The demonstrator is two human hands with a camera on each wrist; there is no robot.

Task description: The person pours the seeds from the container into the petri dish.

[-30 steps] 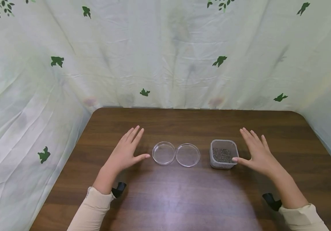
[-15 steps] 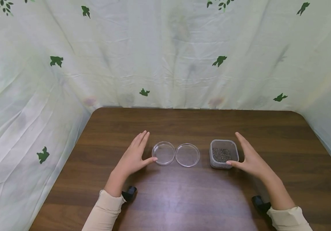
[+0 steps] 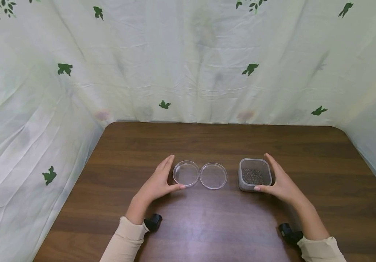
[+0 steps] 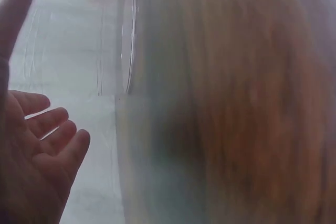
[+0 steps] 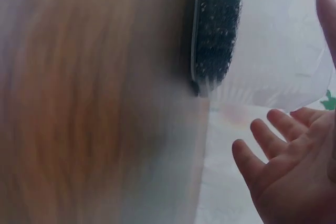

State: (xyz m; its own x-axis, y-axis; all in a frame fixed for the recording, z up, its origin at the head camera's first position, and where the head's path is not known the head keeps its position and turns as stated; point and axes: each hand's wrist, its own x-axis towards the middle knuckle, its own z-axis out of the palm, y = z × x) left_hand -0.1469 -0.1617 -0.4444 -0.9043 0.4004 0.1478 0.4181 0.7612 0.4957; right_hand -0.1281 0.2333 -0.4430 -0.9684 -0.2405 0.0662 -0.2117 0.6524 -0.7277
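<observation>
Both hands open: left fingers (image 3: 167, 162) flank the dish (image 3: 186, 173), right fingers (image 3: 271, 161) the seed tub (image 3: 254, 174).

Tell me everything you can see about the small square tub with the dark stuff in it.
The tub is a small, clear plastic box, squarish with rounded corners and no lid. It stands upright on the brown wooden table, to the right of two round clear dishes. A layer of dark, speckled grains covers its bottom. The right hand cups it, thumb at the near corner and fingers along the right side; actual contact is hard to confirm.
</observation>
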